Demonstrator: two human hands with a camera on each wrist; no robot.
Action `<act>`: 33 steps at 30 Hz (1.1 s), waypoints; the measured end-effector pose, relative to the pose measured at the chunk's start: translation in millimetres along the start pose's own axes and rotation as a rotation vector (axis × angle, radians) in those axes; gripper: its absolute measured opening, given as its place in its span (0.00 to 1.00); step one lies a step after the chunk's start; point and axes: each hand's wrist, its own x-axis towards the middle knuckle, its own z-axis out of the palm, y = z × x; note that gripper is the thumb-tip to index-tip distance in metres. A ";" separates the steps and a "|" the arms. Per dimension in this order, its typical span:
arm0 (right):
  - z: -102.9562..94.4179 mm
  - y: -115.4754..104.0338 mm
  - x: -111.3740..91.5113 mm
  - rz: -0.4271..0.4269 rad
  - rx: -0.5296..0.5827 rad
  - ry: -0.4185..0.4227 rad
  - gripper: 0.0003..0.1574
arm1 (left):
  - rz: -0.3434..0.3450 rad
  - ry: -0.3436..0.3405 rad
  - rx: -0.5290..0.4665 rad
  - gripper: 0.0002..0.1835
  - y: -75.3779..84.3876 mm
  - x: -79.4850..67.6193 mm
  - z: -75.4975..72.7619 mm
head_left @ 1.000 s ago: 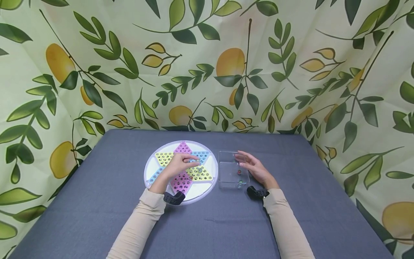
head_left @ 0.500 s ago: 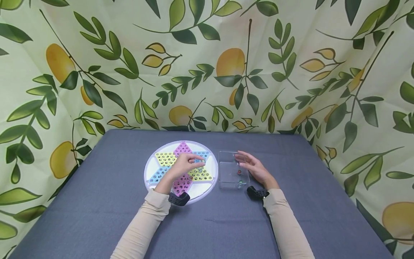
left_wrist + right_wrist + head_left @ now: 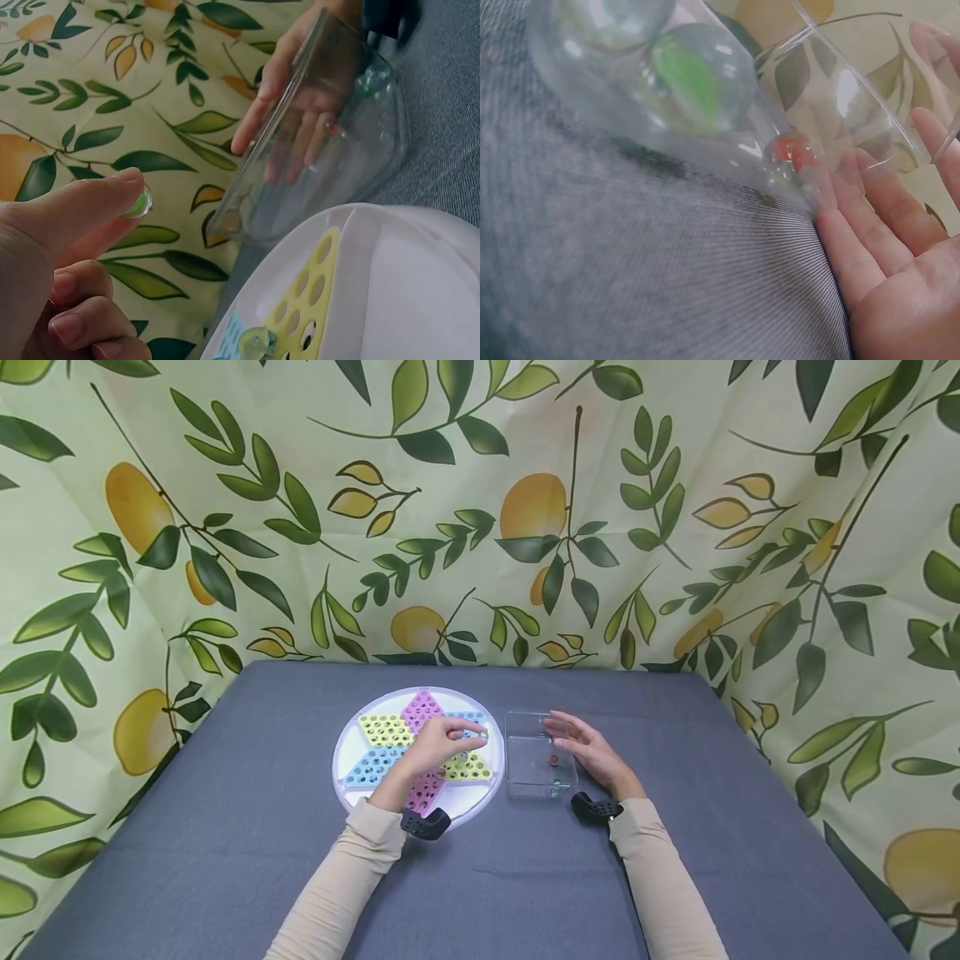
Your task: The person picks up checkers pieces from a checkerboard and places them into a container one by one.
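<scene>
In the head view my left hand (image 3: 435, 747) hovers over the right part of a round white Chinese checkers board (image 3: 492, 764). Its thumb and index finger pinch a clear marble (image 3: 139, 203) with a green swirl; the other fingers are curled beneath. My right hand (image 3: 592, 753) lies along the right side of a clear plastic box (image 3: 531, 762), its fingers relaxed and touching the outer wall. Inside the box, the right wrist view has a red-swirled marble (image 3: 793, 154), a green-swirled marble (image 3: 694, 79) and another marble (image 3: 619, 19) cut off by the frame edge.
The board carries a star of pink, yellow and blue holed sections, and a greenish marble (image 3: 257, 343) sits on it near the yellow section. The box stands just right of the board. Both are on a grey-blue cloth (image 3: 525, 877), with a leaf-patterned curtain (image 3: 465, 568) behind.
My left hand has moved to the right across the board with the marble, toward the box. The right hand has kept its place beside the box.
</scene>
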 end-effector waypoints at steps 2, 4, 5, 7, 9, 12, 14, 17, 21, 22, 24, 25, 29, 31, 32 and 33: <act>0.1 0.3 0.1 -0.004 0.000 -0.005 0.39 | 0.002 -0.001 -0.003 0.17 0.1 1.5 2.9; 0.4 0.4 0.5 -0.006 0.014 -0.007 0.39 | 0.006 -0.003 -0.003 0.17 0.6 2.6 6.0; 0.4 0.8 0.7 -0.011 0.020 -0.010 0.40 | 0.007 -0.005 -0.001 0.16 1.0 3.1 7.6; 0.6 1.1 1.0 -0.016 0.031 -0.016 0.40 | 0.015 -0.012 0.011 0.16 1.9 3.7 10.7; 0.8 1.3 1.2 -0.010 0.043 -0.014 0.40 | 0.027 -0.019 0.022 0.16 2.4 4.2 13.8; 1.1 1.5 1.5 -0.001 0.046 -0.009 0.40 | 0.042 -0.027 0.032 0.16 2.7 4.7 17.9; 1.1 1.7 1.7 0.003 0.046 -0.004 0.39 | 0.050 -0.028 0.030 0.16 3.0 5.1 20.2; 1.2 1.8 2.1 0.003 0.040 -0.001 0.38 | 0.042 -0.039 0.009 0.16 3.8 5.3 23.5; 1.2 2.3 2.4 0.010 0.029 0.002 0.38 | 0.037 -0.055 -0.040 0.17 3.8 5.6 27.5; 1.1 2.4 2.4 0.014 0.026 0.003 0.38 | 0.037 -0.059 -0.049 0.17 3.9 5.5 28.4; 1.1 2.5 2.6 0.020 0.021 0.004 0.38 | 0.043 -0.063 -0.051 0.17 3.1 5.6 30.1; 1.1 2.5 2.6 0.021 0.018 0.005 0.38 | 0.045 -0.065 -0.047 0.17 3.5 5.5 30.7; 1.1 2.4 2.9 0.020 0.013 0.007 0.38 | 0.056 -0.070 -0.034 0.16 2.5 6.1 33.1; 1.2 2.3 2.8 0.019 0.013 0.008 0.38 | 0.061 -0.072 -0.033 0.15 2.7 6.1 33.9; 1.3 2.3 2.8 0.019 0.013 0.008 0.38 | 0.065 -0.073 -0.030 0.15 2.5 6.1 34.3; 1.6 2.2 2.6 0.020 0.013 0.008 0.38 | 0.068 -0.074 -0.028 0.15 2.3 6.0 34.7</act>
